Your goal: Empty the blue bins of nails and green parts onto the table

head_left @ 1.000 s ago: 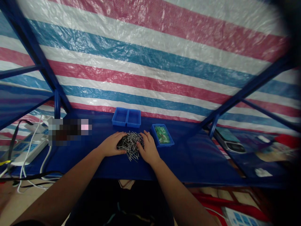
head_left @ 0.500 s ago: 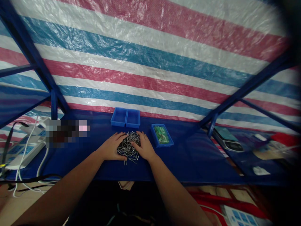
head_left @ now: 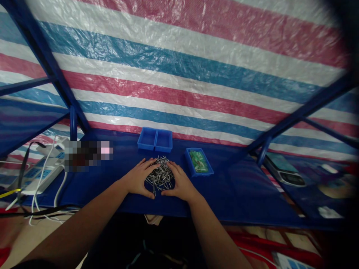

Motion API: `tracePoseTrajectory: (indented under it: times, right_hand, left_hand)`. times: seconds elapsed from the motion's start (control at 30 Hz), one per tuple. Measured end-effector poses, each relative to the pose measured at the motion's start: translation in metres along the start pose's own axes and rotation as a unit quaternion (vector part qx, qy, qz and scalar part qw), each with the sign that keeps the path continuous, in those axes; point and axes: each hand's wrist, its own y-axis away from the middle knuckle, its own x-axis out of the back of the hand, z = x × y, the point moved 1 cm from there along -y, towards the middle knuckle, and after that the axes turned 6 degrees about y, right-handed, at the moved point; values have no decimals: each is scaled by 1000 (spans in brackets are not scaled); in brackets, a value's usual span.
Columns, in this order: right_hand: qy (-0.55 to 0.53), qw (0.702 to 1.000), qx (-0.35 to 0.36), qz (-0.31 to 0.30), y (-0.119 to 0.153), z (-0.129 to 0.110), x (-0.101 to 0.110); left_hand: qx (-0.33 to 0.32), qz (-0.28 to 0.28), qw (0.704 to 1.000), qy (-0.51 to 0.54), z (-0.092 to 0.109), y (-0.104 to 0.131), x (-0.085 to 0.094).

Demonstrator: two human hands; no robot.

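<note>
Since the earlier frame, the thumb of my right hand (head_left: 181,184) has been moving off the heap of thin metal pins (head_left: 160,176) and is now pointing along its near edge toward the thumb of my left hand (head_left: 137,179). Both hands are opening into curves, fingers spread, cupping the heap from either side without clenching. My forearms are angling inward from the lower corners. Shiny, straight and slender, the pins are lying crisscrossed on the smooth blue counter (head_left: 238,194), between my palms. Beyond them, two blue bins (head_left: 163,139) are standing side by side, showing bare floors. To the right, another blue bin (head_left: 207,173) is holding green pieces (head_left: 198,160). Farther right, a digital scale (head_left: 284,172) is sitting well apart from my hands.
</note>
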Motion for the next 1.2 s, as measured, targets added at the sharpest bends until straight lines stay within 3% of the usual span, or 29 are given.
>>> tracePoseTrajectory:
  times: [0.63,1.2]
  right_hand:
    - [-7,995,-53,82,-12,-12,-12]
    - [-57,989,8,133,-36,-18,-14]
  left_hand:
    - [20,47,998,34,-5,-4,-8]
    - [28,95,991,92,-14,-7,-16]
